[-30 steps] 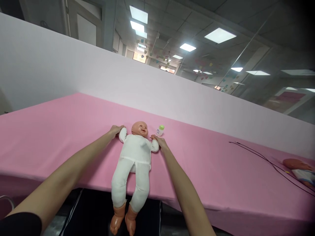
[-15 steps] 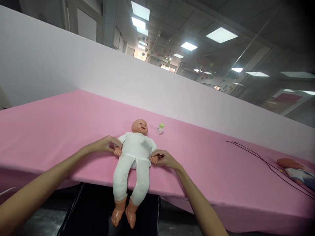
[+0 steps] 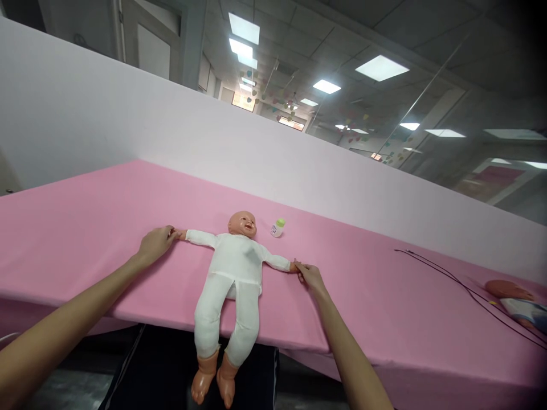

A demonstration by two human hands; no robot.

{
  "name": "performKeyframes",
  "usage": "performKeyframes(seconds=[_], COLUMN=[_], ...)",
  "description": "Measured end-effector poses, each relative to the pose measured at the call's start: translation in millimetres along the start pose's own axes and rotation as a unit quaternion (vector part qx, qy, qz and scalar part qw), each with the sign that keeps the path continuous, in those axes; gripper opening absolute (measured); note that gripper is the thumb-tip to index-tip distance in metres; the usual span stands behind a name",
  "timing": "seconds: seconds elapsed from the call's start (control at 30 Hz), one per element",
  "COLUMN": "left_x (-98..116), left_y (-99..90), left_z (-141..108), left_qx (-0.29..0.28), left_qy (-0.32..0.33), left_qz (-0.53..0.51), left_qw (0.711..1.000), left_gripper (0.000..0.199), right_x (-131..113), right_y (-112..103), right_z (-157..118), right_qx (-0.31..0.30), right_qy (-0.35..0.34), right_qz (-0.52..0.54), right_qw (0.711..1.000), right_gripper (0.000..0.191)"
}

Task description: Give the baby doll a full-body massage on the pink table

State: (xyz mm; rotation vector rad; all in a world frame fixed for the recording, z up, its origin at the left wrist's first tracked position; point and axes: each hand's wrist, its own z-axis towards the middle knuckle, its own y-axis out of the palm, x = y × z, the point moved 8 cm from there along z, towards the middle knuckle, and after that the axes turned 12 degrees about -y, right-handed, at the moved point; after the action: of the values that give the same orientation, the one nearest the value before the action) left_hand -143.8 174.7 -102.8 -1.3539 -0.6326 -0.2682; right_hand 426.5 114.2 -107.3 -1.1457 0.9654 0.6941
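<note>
I had my left hand point(image 3: 156, 245) holding the baby doll point(image 3: 236, 259) by one of its small hands, fingers drawn narrow, and my right hand point(image 3: 314, 279) pinching the other. Gripping at the ends, I judged, kept both sleeved arms straight without covering the trunk. The doll lay face up on the pink-covered worktop point(image 3: 363, 307), its torso supported while its bare feet extended past the near edge, probably so it sat within easy reach. Its long axis ran from the head, away from me, to the feet, toward me; the face pointed up and slightly rightward. The arms crossed that line, the one on my right sloping a little footward. A green-capped bottle point(image 3: 277, 229) was just beside the head, seemingly placed clear of the arms.
</note>
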Motion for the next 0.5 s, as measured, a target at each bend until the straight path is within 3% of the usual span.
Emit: performKeyframes(seconds=[0.07,0.13,0.23,0.27,0.33,0.37,0.43,0.5], left_x=[-1,14,81,112,178,210,267,308], left_y=[-1.8,-10.9,-24.1,-22.5,-4.6,11.8,52.2,92.6], left_z=[0,-2,-18,-28,-50,-60,-75,-76], left_qx=[-0.005,0.019,0.053,0.023,-0.121,-0.220,-0.402,-0.478], left_qy=[-0.023,-0.026,0.084,0.140,0.215,0.213,0.134,0.031], left_qz=[0.067,0.096,-0.021,-0.112,-0.300,-0.382,-0.523,-0.596], left_qw=[0.997,0.995,0.995,0.984,0.922,0.872,0.739,0.644], left_gripper=[0.042,0.038,0.041,0.043,0.045,0.047,0.054,0.055], right_x=[1,-8,-33,-43,-62,-72,-88,-99], right_y=[-4,-11,-21,-19,-9,-1,15,30], right_z=[5,13,30,36,50,58,72,86], right_qx=[-0.005,0.013,0.066,0.068,0.045,0.030,0.009,-0.002], right_qy=[-0.021,-0.055,-0.107,-0.125,-0.161,-0.179,-0.210,-0.242], right_qz=[-0.073,-0.158,-0.257,-0.270,-0.274,-0.272,-0.277,-0.288], right_qw=[0.997,0.986,0.958,0.952,0.947,0.945,0.937,0.926], right_gripper=[0.053,0.043,0.037,0.041,0.046,0.046,0.046,0.047])
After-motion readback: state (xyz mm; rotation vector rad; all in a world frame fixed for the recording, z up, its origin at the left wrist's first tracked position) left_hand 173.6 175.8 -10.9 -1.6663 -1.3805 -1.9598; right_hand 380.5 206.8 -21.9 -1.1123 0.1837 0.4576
